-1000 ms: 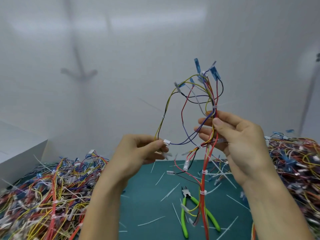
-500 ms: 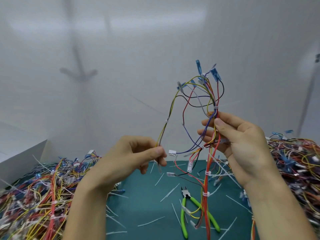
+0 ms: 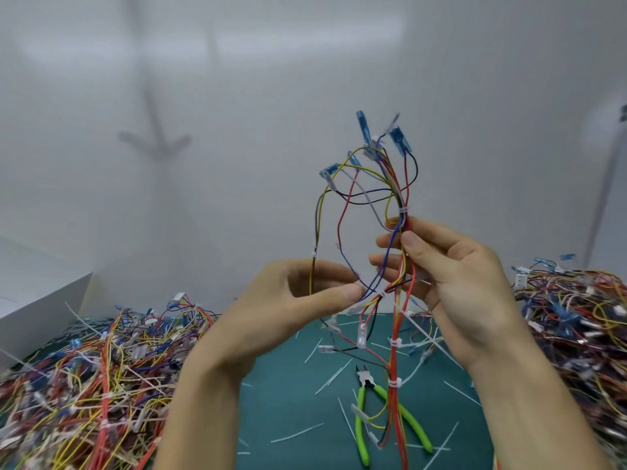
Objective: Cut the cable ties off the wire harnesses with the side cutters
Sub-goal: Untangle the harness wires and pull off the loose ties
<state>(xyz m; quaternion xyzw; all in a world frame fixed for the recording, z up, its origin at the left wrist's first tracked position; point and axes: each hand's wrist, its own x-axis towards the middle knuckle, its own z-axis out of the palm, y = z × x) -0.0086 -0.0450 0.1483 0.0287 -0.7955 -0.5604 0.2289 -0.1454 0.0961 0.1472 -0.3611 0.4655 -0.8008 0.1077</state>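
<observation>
Side cutters (image 3: pixel 368 385) lie on mat (image 3: pixel 288 412) between left pile (image 3: pixel 84 378) and right pile (image 3: pixel 576 320).

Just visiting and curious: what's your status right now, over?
Right hand grips harness upright. Left hand pinches its wires. Cutters idle on mat; ties uncut.

The left hand (image 3: pixel 298 300) is smeared with motion. Its thumb covers the spot where it pinches the wire harness (image 3: pixel 402 212), so I can't tell which strand it has. The right hand (image 3: pixel 451 283) hides a stretch of the bundle under its thumb. The harness's red tail crosses the side cutters (image 3: pixel 365 381), covers part of their green handles and runs off the bottom edge. The left pile (image 3: pixel 84 385) is blurred and cut by the left and bottom edges. The right pile (image 3: pixel 576 327) slips behind the right forearm and past the right edge. The white box (image 3: pixel 40 293) is cropped at the left.
</observation>
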